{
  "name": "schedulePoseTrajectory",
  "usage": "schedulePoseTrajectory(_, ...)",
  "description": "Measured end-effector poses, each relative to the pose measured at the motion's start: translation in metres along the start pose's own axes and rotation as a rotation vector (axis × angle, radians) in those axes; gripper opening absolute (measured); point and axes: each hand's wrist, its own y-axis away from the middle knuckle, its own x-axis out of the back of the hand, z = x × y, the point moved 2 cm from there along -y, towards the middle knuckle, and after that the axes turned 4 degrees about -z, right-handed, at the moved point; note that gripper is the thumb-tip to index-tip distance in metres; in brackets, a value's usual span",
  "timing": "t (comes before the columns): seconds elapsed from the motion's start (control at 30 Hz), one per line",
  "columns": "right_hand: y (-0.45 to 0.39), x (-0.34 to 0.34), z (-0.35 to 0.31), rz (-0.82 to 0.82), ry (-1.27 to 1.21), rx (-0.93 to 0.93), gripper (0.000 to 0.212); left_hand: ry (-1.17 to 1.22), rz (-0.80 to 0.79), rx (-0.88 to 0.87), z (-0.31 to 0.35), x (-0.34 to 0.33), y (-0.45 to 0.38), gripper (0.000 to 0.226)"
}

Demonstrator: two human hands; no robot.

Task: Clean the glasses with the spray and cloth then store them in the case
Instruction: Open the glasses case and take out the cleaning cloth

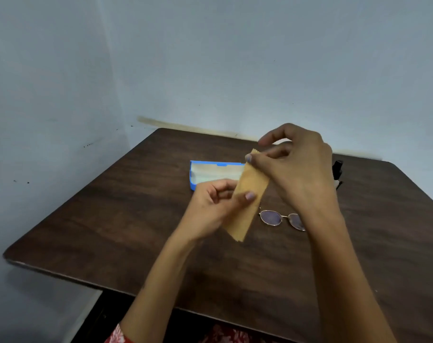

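Observation:
A folded tan cloth hangs in the air above the middle of the table. My right hand pinches its top corner between thumb and fingers. My left hand grips its middle, thumb across the front. Round, thin-framed glasses lie on the table just below my right wrist, one lens partly hidden by it. Behind the cloth lies an open blue case with a pale lining, its right end hidden. A dark spray bottle shows behind my right hand, mostly hidden.
The dark wooden table stands in a corner against pale blue walls. Its left and near edges drop off to the floor. A red patterned garment shows at the bottom edge.

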Motion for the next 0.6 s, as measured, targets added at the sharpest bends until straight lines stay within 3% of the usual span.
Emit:
schedulePoseTrajectory(0.3, 0.026, 0.02, 0.05, -0.069, -0.104, -0.082, 0.019, 0.108, -0.073, 0.249, -0.031, -0.034, 0.04, 0.014)
schedulePoseTrajectory(0.6, 0.046, 0.03, 0.096, 0.018, -0.034, -0.168, 0.016, 0.162, -0.052, 0.27, -0.036, -0.049, 0.039, 0.027)
